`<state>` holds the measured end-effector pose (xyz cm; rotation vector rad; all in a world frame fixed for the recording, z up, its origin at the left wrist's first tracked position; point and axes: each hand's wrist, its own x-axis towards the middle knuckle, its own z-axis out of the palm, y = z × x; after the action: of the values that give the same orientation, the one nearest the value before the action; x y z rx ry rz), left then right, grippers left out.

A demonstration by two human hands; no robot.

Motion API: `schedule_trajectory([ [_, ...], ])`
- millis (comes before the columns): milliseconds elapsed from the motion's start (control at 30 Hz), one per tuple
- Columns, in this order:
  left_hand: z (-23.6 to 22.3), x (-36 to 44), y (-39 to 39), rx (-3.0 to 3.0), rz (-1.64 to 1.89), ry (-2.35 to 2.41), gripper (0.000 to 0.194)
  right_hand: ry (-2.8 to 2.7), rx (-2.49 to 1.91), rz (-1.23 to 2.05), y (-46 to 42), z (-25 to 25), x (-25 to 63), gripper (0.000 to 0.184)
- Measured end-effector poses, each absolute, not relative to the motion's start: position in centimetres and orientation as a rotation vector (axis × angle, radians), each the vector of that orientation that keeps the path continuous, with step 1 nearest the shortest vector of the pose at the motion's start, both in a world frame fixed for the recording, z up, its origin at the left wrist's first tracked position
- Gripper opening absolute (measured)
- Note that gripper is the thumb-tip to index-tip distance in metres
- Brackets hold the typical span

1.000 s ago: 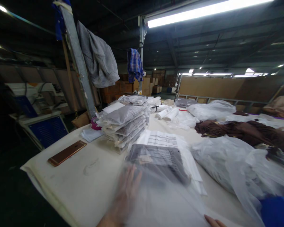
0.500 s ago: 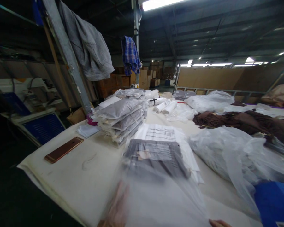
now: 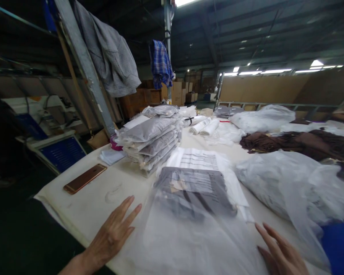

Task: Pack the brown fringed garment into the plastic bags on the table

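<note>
A folded grey garment (image 3: 195, 191) lies inside a clear plastic bag (image 3: 189, 244) at the near middle of the table. Beneath its far end are white printed plastic bags (image 3: 199, 158). My left hand (image 3: 111, 231) is left of the bag, fingers spread and holding nothing. On the bag's right side is my right hand (image 3: 281, 252), its fingers stretched out and apart; its lower part is cut off by the frame edge. Whether the right fingertips touch the plastic, I cannot tell. Farther back on the left rises a stack of bagged grey garments (image 3: 151, 143).
A phone (image 3: 85, 178) lies on the white table (image 3: 94, 206) near its left edge. White paper (image 3: 112, 156) is beside the stack. To the right are a bulging plastic bag (image 3: 278, 183), dark brown cloth (image 3: 292, 145) and a blue object (image 3: 338, 244). Rolled white plastic (image 3: 205, 126) lies farther back.
My left hand has moved left, off the bag, and its fingers are spread. My right hand has come farther into view along the right side. The view has shifted slightly.
</note>
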<state>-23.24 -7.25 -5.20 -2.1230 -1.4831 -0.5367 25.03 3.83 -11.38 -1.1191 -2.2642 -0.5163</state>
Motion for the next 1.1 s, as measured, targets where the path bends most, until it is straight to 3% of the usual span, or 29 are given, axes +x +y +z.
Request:
schedule_trajectory([
  [100, -5.2, -22.7, -4.3, -2.280, -0.460, -1.259, 0.069, -2.324, -1.063, -0.554, 5.4, -10.5, 23.2, 0.056],
  [233, -5.1, -22.3, -2.6, -2.459, -0.421, -1.129, 0.082, -2.365, -1.068, -0.359, 5.4, -9.8, 21.5, 0.049],
  [400, -3.9, -23.0, -1.8, -2.621, -0.251, -0.900, 0.053, -2.523, -0.779, -0.236, 5.8, -8.9, 21.0, 0.043],
  [500, -3.6, -23.7, -1.6, -2.734, -0.244, -0.879, 0.041, -2.555, -0.875, -0.042, 6.7, -9.5, 21.4, 0.041],
  [700, -4.8, -23.7, -1.8, -2.770, -0.548, -1.245, 0.032, -2.460, -0.984, 0.272, 8.5, -10.6, 21.9, 0.036],
  [900, -4.2, -21.4, -1.7, -2.822, -1.041, -1.743, 0.030, -2.414, -1.024, 0.356, 8.9, -9.0, 21.0, 0.035],
  [1000, -4.3, -21.2, -1.1, -2.789, -1.428, -2.193, 0.039, -2.336, -1.083, 0.604, 8.3, -7.2, 20.1, 0.037],
  [1100, -4.9, -21.3, -0.8, -2.616, -1.596, -2.443, 0.044, -2.234, -1.224, 0.824, 7.5, -6.0, 19.4, 0.036],
])
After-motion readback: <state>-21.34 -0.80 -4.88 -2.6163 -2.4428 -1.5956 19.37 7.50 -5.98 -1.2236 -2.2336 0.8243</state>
